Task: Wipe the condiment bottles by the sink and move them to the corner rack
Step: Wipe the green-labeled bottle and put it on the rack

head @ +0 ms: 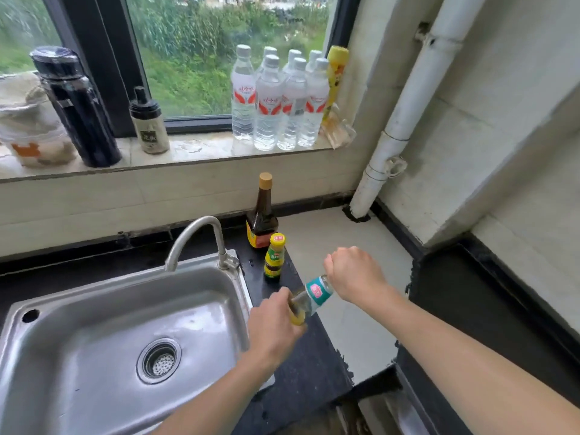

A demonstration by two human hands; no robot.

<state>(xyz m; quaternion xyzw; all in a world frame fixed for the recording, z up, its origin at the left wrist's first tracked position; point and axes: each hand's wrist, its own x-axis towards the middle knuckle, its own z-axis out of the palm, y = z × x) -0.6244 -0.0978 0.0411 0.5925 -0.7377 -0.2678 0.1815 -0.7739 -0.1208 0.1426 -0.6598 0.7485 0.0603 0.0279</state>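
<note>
Work barely begun: gripping teal-labelled bottle (317, 293), fingers of left hand (273, 321) round base, right hand (354, 274) round cap; dark bottle (261, 215), small bottle (274, 259) waiting beside sink (110, 287).

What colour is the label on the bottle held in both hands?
The bottle's label is teal with a small pink logo patch; head view shows it.

Left hand (273, 324) and right hand (354, 273) both bare. Left forearm (213, 400) and right forearm (470, 356) uncovered along their full visible length, to the lower frame edge.
</note>
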